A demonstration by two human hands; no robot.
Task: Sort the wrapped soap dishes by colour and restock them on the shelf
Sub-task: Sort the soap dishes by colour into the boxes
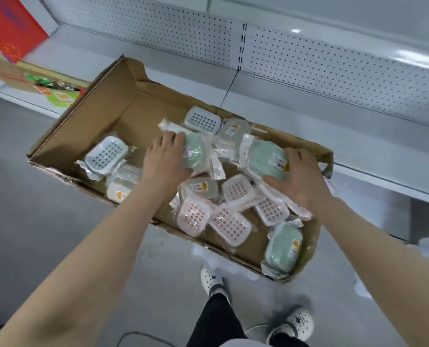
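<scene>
Shelf (373,149) beyond the hands unstocked. Left hand (164,160) grasps a green dish (196,152), right hand (302,180) a second green dish (267,160); box (133,113) beneath them mixed. Sorting judged barely begun.

An open cardboard box (100,106) holds the loose wrapped soap dishes (236,190); what it rests on is hidden. Beyond it runs a white shelf (358,139), with a red box (10,26) and a brown carton (5,73) at far left.

Both arms extended, left grip (167,159) curled, right grip (301,179) curled
</scene>
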